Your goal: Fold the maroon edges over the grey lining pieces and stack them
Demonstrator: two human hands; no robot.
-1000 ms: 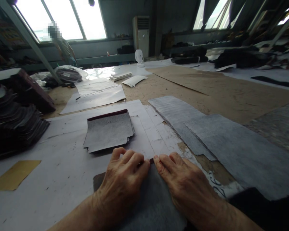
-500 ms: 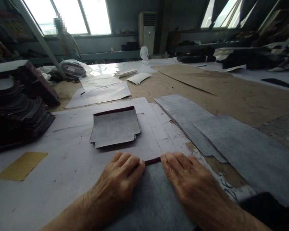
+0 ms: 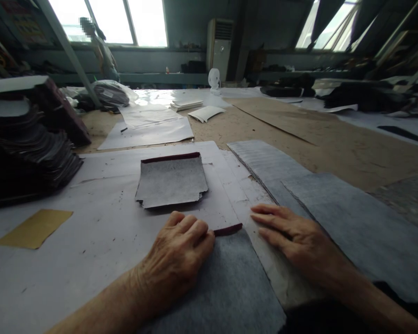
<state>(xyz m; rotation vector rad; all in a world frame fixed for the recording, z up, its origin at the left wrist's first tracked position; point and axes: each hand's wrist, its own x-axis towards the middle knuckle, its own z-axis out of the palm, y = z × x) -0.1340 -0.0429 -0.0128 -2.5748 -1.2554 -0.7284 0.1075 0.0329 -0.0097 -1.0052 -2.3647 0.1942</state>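
Grey sheet (image 3: 226, 283) under left hand (image 3: 176, 255): matt, felt-like cloth, dark red edge. Second grey piece (image 3: 172, 181): mottled, fibrous, matt. White paper (image 3: 90, 241) covering is noted smooth, speckled, torn. Bare tabletop (image 3: 299, 134): rough brown board.

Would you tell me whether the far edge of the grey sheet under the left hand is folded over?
Folded: a dark red strip lines the grey sheet's far edge beside the left hand.

Wide worktable (image 3: 334, 139) carries white paper sheets (image 3: 90, 232), grey felt pieces (image 3: 351, 218), brown board (image 3: 285, 116)
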